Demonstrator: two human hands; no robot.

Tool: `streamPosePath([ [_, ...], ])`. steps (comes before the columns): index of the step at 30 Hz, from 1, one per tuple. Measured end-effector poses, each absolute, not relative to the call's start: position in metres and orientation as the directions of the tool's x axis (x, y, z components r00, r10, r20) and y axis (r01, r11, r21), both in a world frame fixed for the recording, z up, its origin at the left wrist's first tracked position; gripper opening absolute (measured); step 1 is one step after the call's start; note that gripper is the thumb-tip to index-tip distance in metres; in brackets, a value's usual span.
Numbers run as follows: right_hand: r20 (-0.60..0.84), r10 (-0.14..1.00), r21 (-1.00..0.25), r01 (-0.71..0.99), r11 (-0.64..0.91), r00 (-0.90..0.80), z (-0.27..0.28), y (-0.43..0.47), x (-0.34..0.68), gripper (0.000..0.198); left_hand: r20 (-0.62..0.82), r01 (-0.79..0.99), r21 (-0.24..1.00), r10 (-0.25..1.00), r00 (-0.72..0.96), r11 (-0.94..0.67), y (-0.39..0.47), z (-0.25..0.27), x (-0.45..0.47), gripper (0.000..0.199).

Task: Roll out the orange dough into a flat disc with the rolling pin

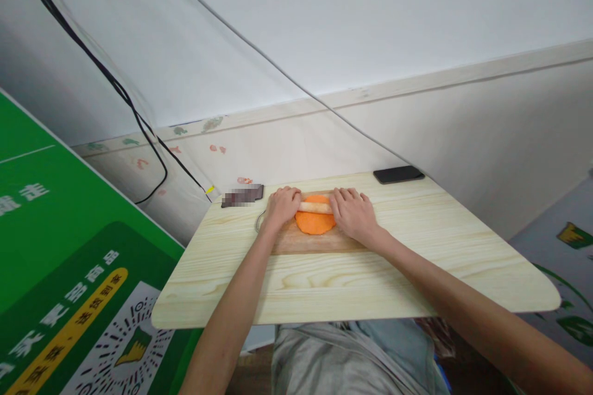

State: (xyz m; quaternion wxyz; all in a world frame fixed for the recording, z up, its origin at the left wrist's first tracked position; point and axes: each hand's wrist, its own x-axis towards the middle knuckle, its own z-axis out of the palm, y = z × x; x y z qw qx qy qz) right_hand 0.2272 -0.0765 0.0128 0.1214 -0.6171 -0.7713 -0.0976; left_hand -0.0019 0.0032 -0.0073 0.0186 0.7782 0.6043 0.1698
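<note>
A wooden rolling pin (315,207) lies crosswise on a flat, roughly round sheet of orange dough (315,223). Under the dough is a wooden cutting board (296,245) with a metal loop handle at its left end. My left hand (283,205) is closed over the pin's left end, and my right hand (354,212) is closed over its right end. Both ends of the pin are hidden beneath my fingers. The dough shows in front of and behind the pin, between the two hands.
The board rests on a pale wood-grain table (324,290) set against a white wall. A black phone (399,174) lies at the back right, and a dark, partly blurred flat object (243,195) at the back left. Cables (139,117) hang along the wall; a green printed panel (69,228) stands left.
</note>
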Motion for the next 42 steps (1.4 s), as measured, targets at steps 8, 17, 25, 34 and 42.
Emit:
streamPosePath([
  [8, 0.304, 0.924, -0.011, 0.969, 0.248, -0.233, 0.006, -0.104, 0.22, 0.066, 0.247, 0.932, 0.228, 0.942, 0.226, -0.283, 0.003, -0.01, -0.003, 0.043],
  [17, 0.211, 0.944, -0.064, 0.96, 0.272, -0.253, 0.002, -0.064, 0.241, 0.075, 0.236, 0.937, 0.264, 0.957, 0.17, -0.231, 0.003, -0.004, 0.002, 0.045],
  [25, 0.085, 0.948, -0.049, 0.949, 0.311, -0.306, 0.014, -0.018, 0.252, 0.068, 0.246, 0.94, 0.273, 0.959, 0.138, -0.205, 0.005, -0.006, 0.004, 0.046],
  [34, 0.206, 0.933, -0.032, 0.951, 0.308, -0.295, 0.003, -0.064, 0.244, 0.076, 0.251, 0.936, 0.276, 0.957, 0.149, -0.218, 0.002, -0.004, 0.005, 0.045],
  [42, 0.228, 0.925, -0.062, 0.944, 0.324, -0.303, -0.004, -0.08, 0.244, 0.083, 0.243, 0.93, 0.29, 0.958, 0.154, -0.223, 0.003, -0.002, 0.006, 0.044],
])
